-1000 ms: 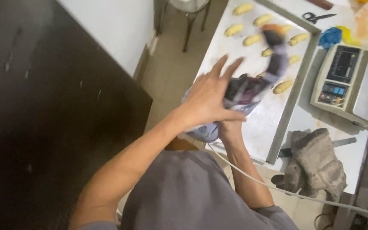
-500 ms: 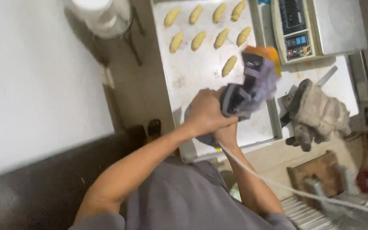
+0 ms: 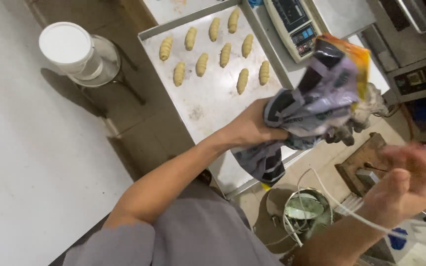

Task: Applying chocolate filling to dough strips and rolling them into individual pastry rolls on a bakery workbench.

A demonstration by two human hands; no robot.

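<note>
My left hand (image 3: 250, 127) grips a crumpled grey-and-purple plastic bag (image 3: 316, 96) with an orange top edge, held up above the near end of a metal baking tray (image 3: 208, 101). Several shaped raw dough pieces (image 3: 225, 54) lie in rows at the tray's far end. My right hand (image 3: 409, 177) is off to the lower right, blurred, with loosely curled fingers. It holds nothing and is apart from the bag.
A digital scale (image 3: 294, 24) stands beside the tray. A white lidded tub (image 3: 67, 48) sits on a stool at the upper left. Grey gloves (image 3: 366, 116) show behind the bag. A white cable (image 3: 331, 197) runs past a metal bowl (image 3: 307, 209) and a wooden block (image 3: 363, 160).
My right hand has let go of the bag and swung down to the right. My left hand has lifted the bag higher, and the view has shifted.
</note>
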